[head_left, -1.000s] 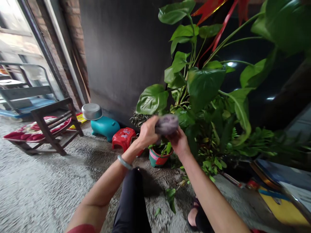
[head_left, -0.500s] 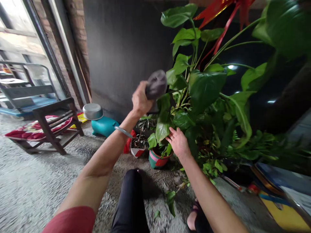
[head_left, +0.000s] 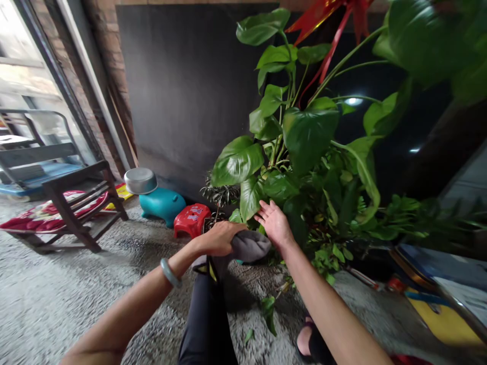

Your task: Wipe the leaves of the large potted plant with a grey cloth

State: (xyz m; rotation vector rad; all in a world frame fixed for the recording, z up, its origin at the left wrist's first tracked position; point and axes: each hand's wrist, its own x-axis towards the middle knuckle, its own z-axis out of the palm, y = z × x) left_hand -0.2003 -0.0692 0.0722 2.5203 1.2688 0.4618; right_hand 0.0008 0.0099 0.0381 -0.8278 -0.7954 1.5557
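My left hand (head_left: 219,238), with a pale bangle (head_left: 170,274) on the wrist, is closed around a bunched grey cloth (head_left: 251,246). The cloth hangs low, in front of the flowerpots, and covers most of them. Palm up, my right hand (head_left: 276,226) has its fingers stretched out beside the lower edge of a green leaf (head_left: 250,198); whether they touch it I cannot tell. That leaf belongs to a tall, broad-leaved potted plant (head_left: 310,134). Left of it, a larger glossy leaf (head_left: 238,161) spreads out in full view.
A red plastic stool (head_left: 193,219), a teal animal-shaped seat (head_left: 162,203) with a metal basin (head_left: 140,181) and a wooden chair (head_left: 78,208) stand left. Behind is a dark board (head_left: 190,96). A fallen leaf (head_left: 269,314) lies on the rough floor.
My left hand has brought the cloth down from beside the upper leaf to below the leaves. The larger leaf has swung out to the left. My right hand stays nearly in place.
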